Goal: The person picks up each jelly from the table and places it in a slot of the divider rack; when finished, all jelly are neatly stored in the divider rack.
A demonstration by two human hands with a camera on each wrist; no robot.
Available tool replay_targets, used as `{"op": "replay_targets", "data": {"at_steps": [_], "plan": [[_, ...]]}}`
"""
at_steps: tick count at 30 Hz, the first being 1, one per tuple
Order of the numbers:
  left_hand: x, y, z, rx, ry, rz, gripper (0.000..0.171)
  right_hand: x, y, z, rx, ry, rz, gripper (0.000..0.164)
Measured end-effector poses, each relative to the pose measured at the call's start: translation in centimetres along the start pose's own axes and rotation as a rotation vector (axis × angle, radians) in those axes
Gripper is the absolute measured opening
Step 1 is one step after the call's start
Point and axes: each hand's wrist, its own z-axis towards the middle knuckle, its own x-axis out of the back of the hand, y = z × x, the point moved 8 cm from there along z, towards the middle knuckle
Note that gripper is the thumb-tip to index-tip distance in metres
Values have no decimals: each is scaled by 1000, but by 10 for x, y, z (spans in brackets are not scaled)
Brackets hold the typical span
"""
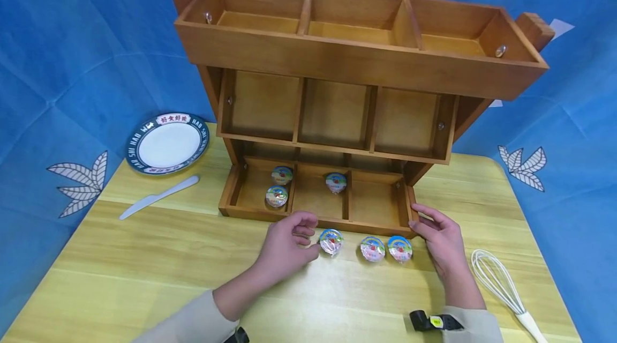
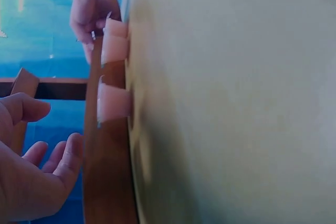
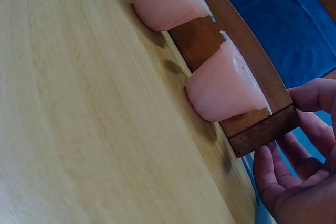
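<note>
My left hand [image 1: 287, 244] is just left of a jelly cup [image 1: 331, 242] with a foil lid, its fingers loosely bent. A gap shows between its thumb and fingers in the left wrist view, with nothing held there. Two more jelly cups [image 1: 373, 249] stand farther right along the front of the wooden rack's bottom tray [image 1: 270, 215]. At that tray's right front corner, my right hand [image 1: 444, 241] grips the wood with thumb and fingertips. Pink cup sides [image 3: 228, 85] show in the right wrist view. Inside the tray, two cups [image 1: 277, 196] sit in the left compartment and one [image 1: 336, 183] in the middle.
Above the bottom tray, the rack has a middle tray [image 1: 337, 149] and a jutting top tray [image 1: 356, 59], each divided into three. A plate [image 1: 132, 147] and a white plastic knife [image 1: 159, 196] lie at left. On the right is a whisk [image 1: 501, 284]. Blue cloth surrounds the table.
</note>
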Motion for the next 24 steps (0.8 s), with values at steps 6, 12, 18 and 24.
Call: {"op": "replay_targets", "data": {"at_steps": [6,12,18,24], "plan": [[-9,-14,-2,54,-20,39,50,0,1,1,-8,1,-11,43],[-20,-24,3,55,-61,81,53,1,1,2,-3,5,-12,43],[-29,-34,5,95,-120,5,57,1,3,2,7,7,2,43],[-33,-41,6,105,-117,-26,54,1,2,2,8,13,4,42]]}}
